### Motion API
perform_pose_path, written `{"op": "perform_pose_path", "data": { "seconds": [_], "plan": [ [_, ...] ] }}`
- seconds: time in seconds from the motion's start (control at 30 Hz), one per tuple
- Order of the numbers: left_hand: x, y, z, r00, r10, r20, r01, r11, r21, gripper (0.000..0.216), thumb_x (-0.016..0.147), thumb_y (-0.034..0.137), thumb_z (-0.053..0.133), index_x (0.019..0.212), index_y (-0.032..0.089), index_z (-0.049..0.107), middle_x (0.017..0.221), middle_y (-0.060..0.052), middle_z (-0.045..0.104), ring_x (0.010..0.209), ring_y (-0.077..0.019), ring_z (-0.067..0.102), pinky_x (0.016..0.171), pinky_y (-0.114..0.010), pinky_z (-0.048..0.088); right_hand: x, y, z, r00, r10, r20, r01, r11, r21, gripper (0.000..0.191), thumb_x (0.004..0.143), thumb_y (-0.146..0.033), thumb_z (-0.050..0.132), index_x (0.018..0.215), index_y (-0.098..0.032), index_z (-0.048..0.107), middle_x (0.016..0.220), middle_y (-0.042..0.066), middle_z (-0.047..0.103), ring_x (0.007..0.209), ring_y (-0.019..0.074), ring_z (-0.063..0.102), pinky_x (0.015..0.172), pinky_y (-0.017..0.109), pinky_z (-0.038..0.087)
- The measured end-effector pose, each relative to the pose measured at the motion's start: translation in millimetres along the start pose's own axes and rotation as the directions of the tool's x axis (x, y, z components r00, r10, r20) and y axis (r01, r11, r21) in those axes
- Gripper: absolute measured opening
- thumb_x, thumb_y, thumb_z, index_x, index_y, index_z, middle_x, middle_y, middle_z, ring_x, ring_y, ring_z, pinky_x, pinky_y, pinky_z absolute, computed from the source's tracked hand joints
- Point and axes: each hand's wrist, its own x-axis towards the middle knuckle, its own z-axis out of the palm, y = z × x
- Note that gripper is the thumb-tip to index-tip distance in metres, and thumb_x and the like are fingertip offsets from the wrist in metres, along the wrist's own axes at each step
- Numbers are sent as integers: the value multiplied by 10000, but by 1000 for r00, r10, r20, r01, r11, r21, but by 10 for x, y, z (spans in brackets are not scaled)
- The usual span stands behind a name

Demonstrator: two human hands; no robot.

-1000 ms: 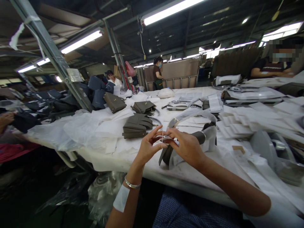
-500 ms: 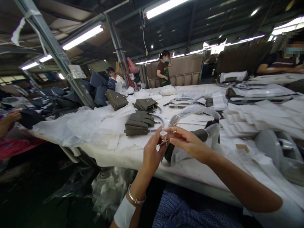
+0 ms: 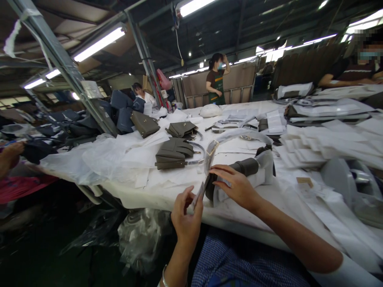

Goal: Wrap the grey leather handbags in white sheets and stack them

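Observation:
In the head view, a dark olive handbag (image 3: 245, 166) lies on its side at the table's near edge, partly covered by white wrapping. Its strap (image 3: 210, 154), wrapped in clear film and fitted with a gold buckle, comes forward toward me. My left hand (image 3: 186, 223) is closed, pinching the strap's lower end between thumb and fingers. Higher up, beside the bag, my right hand (image 3: 237, 186) has its fingers bent against the strap; the fingertips are partly hidden.
More olive bags (image 3: 174, 153) lie to the left on the white-covered table (image 3: 167, 195). Stacked white sheets (image 3: 314, 145) spread to the right. Crumpled plastic (image 3: 140, 239) hangs below the edge. A co-worker (image 3: 216, 81) stands across the table; another person's hand (image 3: 12, 153) shows far left.
My hands have drawn apart: the left moved down and toward me along the strap, the right stays near the bag. The standing co-worker has shifted right.

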Motion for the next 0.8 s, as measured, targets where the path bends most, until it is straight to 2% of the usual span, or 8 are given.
{"op": "perform_pose_path", "data": {
  "seconds": [0.03,0.1,0.17,0.37,0.5,0.6,0.7,0.8],
  "plan": [
    [-81,7,4,991,124,45,-126,991,41,287,864,177,682,1144,234,661,831,-9,658,735,-134,636,740,-258,558,-7,43,27,1000,-20,-6,20,1000,0,303,918,-195,601,1200,-266,687,1234,66,666,1158,218,632,1064,414,503],
    [-229,-26,61,930,317,185,-331,943,48,297,866,100,639,1119,251,672,871,-28,704,785,-151,669,780,-269,568,-18,116,67,999,-30,-18,30,999,21,265,929,-193,592,1160,-255,705,1219,70,667,1142,208,640,1047,393,517],
    [-324,-106,165,871,390,298,-417,908,32,309,874,71,600,1110,252,684,914,-49,727,820,-168,688,781,-272,575,-33,159,76,999,-26,-30,27,999,47,244,931,-185,591,1132,-245,717,1216,69,668,1141,200,640,1035,372,524],
    [-284,-289,415,857,290,427,-365,925,105,322,881,77,567,1145,223,679,1027,-84,731,953,-209,701,869,-317,583,-246,145,-105,997,-33,-64,38,996,80,337,959,-121,500,1217,-238,681,1275,62,661,1179,178,624,1063,370,500],
    [-287,-296,359,780,296,550,-386,921,51,308,931,222,600,1236,242,642,1130,-83,731,1031,-216,706,914,-321,581,-614,161,-384,995,53,-85,-51,998,31,285,962,-162,524,1177,-230,698,1184,70,707,1095,178,666,970,341,552],
    [-260,-338,242,759,302,576,-397,917,44,291,961,200,532,1228,237,640,1132,-61,737,1014,-195,717,903,-302,582,-953,261,-715,983,172,-59,-175,983,-55,261,962,-192,533,1157,-226,705,1122,67,729,1023,174,690,916,320,561],
    [-181,-354,156,773,357,524,-433,901,26,267,964,184,515,1189,222,655,1064,-42,757,941,-169,733,867,-259,577,-1337,408,-1162,935,349,-65,-354,903,-245,224,954,-222,544,1091,-218,721,1061,57,744,961,179,698,881,320,551],
    [-113,-260,138,829,362,426,-428,901,66,252,955,185,533,1158,221,677,1001,-30,766,906,-168,732,854,-257,561,-1747,542,-1607,856,491,-164,-507,732,-456,202,929,-244,555,1018,-205,733,976,61,747,820,181,693,793,317,545]
  ]
}}
